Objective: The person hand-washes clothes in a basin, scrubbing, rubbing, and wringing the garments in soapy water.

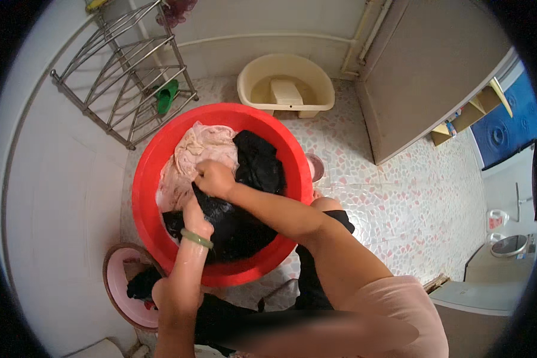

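A large red plastic tub (144, 188) stands on the floor before me, with wet clothes in it. My right hand (215, 178) is closed on the upper edge of a wet black garment (232, 223) near the tub's middle. My left hand (194, 215), below a green bangle (197, 238) on the wrist, is at the left edge of the same black cloth; its fingers are partly hidden. Beyond both hands lies a pale pink garment (206, 143) with darker marks. Another bunched black cloth (259, 163) rests at the tub's right side.
A pink basin (116, 286) holding dark cloth sits at the lower left. A metal rack (125, 76) with a green slipper (165, 96) stands at the upper left. Behind the red tub is a cream plastic tub (291, 107). A partition (425, 71) rises at the right.
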Action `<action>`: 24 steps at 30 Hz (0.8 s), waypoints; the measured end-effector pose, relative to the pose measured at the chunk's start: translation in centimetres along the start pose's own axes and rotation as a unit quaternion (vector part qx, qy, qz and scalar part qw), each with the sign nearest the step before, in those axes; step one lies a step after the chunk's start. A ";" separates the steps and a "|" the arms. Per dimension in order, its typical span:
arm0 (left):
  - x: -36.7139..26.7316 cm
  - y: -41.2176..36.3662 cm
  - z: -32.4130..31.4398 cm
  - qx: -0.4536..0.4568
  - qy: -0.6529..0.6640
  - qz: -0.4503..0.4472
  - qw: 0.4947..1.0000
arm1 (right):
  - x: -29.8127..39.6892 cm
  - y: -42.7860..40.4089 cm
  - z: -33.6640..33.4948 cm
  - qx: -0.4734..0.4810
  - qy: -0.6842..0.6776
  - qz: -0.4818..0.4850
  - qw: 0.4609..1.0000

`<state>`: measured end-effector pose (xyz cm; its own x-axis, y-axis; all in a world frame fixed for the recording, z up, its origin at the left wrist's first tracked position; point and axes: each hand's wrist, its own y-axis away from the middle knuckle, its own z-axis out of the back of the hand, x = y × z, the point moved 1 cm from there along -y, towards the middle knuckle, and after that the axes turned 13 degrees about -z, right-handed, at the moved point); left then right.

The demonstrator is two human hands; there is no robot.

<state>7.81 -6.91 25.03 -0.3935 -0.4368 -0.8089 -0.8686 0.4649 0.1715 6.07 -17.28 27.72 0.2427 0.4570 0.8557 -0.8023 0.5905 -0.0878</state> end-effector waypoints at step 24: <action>-0.1 -1.7 4.0 0.315 0.041 -0.141 0.938 | 5.6 5.6 1.1 -0.078 -0.024 0.293 0.953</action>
<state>10.54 -4.54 22.59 -0.2192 -0.6574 -0.7210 -0.6013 0.6729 -0.4308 2.33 -12.13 32.55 -0.2509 0.7096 0.6584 -0.7005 0.3364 -0.6294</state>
